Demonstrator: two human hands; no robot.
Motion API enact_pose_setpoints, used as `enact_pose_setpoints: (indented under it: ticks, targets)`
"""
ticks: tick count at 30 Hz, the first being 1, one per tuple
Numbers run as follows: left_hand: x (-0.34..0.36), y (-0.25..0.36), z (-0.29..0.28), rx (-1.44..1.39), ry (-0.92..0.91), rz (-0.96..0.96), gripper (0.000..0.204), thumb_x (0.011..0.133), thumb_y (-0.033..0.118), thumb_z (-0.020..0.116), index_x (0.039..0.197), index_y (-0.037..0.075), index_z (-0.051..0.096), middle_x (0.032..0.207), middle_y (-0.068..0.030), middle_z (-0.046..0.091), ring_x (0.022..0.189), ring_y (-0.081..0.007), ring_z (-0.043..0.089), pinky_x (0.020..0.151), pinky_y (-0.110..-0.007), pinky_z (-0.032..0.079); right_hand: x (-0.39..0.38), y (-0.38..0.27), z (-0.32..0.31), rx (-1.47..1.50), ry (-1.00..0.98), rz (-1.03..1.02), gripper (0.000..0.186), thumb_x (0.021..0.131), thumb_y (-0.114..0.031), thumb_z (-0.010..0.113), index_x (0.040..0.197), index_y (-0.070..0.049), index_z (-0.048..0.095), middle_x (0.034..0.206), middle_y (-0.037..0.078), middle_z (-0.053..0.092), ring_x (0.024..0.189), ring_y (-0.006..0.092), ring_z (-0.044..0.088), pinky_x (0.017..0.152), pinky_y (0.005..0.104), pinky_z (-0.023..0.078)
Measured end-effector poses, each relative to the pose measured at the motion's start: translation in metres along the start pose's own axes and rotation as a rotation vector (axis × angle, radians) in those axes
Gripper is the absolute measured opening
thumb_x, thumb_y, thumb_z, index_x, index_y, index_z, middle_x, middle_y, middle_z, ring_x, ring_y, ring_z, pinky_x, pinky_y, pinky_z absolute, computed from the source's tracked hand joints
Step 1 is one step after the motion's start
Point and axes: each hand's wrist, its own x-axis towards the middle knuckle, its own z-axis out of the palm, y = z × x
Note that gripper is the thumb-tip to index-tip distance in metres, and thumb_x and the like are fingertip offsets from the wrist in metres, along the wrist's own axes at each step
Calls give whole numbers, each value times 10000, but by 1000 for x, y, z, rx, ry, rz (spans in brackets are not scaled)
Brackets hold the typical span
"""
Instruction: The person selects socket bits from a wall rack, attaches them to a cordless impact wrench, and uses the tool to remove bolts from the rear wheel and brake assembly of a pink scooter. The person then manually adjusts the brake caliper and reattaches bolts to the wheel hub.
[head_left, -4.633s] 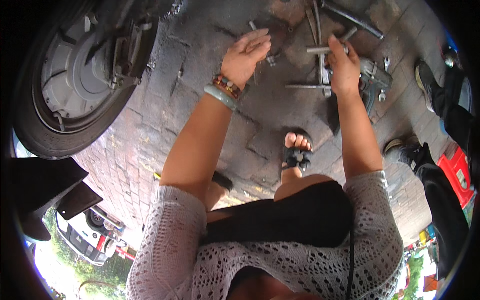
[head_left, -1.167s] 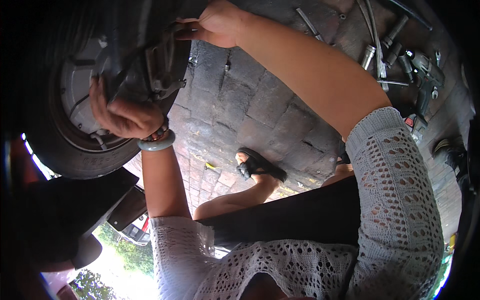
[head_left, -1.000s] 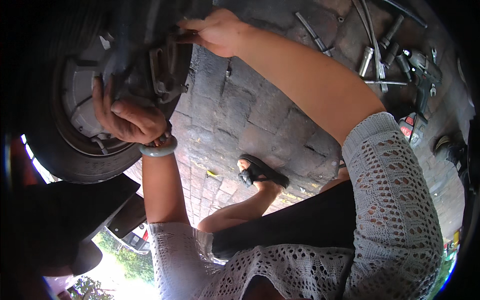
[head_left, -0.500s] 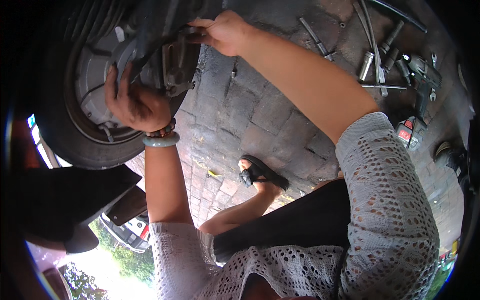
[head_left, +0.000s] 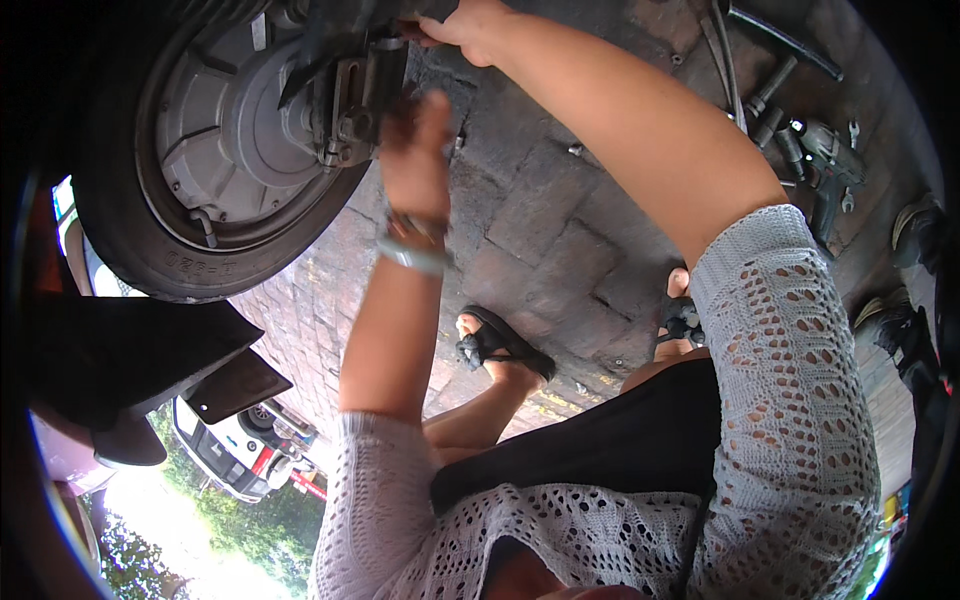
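Note:
A scooter-like wheel with a black tyre [head_left: 270, 262] and a grey metal hub [head_left: 235, 130] fills the upper left. Beside the hub, a slotted metal bracket [head_left: 350, 95] sits at the axle. My left hand [head_left: 415, 160], smeared by motion, is just right of the bracket's lower end; its fingers cannot be made out. A pale bangle [head_left: 413, 256] and a beaded bracelet circle that wrist. At the upper edge, my right hand [head_left: 467, 30] has its fingers bent around a dark part above the bracket; the part itself is mostly hidden.
On the paving at right lie a cordless impact wrench [head_left: 832, 155], several sockets [head_left: 768, 128], a T-shaped bar tool [head_left: 785, 42] and a small spanner [head_left: 853, 132]. Another person's shoes [head_left: 880, 318] stand at the right rim. A black fender-like panel [head_left: 140, 350] juts below the tyre.
My left hand has moved right, from in front of the hub to beside the bracket. My right hand appears slightly higher. The view has shifted, showing more of the hub.

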Motion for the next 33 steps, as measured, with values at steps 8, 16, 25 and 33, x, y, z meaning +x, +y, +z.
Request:
enact_pose_setpoints:
  ticks: [8,16,25,33]
  targets:
    - [94,-15,10,-940,-213,84,352,878,237,595,1165,47,521,1205,-105,540,1129,-227,496,978,-386,407,14,-8,18,57,164,-9,285,703,-215,693,792,51,644,809,147,664,766,207,649,626,380,512]
    - [91,-12,9,-835,-239,69,213,901,202,560,1050,49,571,1017,-41,611,997,-174,555,911,-339,439,2,1,14,-86,248,-63,354,670,-251,711,824,61,647,759,181,657,668,237,656,564,341,496]
    - [88,-19,7,-824,-197,99,303,878,192,589,1150,67,545,1132,-59,589,1067,-203,535,914,-352,431,-17,7,15,237,225,-200,265,726,-217,705,812,27,646,769,141,658,706,223,646,599,354,497]
    - [82,-6,65,-875,-372,101,375,867,243,609,1187,66,524,1189,-51,565,1112,-194,516,963,-350,410,89,110,-54,425,472,-220,368,835,-70,535,1196,-47,466,1115,144,594,1007,273,564,881,382,446]
